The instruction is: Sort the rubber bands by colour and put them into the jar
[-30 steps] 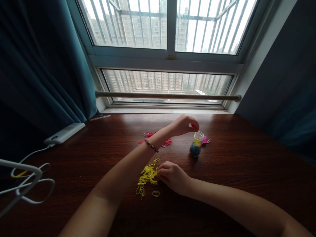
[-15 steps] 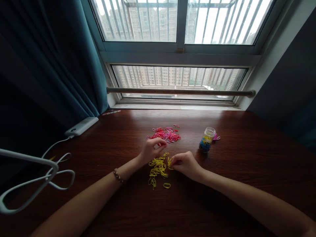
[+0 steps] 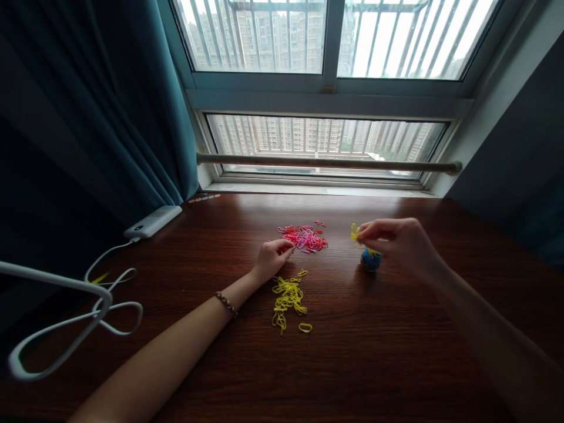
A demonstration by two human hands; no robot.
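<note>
Yellow rubber bands are pinched in the fingertips of my right hand, raised over a small clear jar. Blue and some yellow bands show inside the jar; the hand hides its upper part. My left hand rests on the table with thumb and fingers together, beside a pile of pink and red rubber bands. Whether anything is between those fingertips is too small to tell. Nearer to me lies a loose pile of yellow rubber bands, with a single yellow band apart from it.
The dark wooden table runs up to a window with a metal rail. On the left are a white power strip, a looped white cable and a blue curtain.
My right hand has moved right and away from me, carrying yellow bands from the yellow pile to above the jar. My left hand stays by the pink pile. The view has shifted slightly.
</note>
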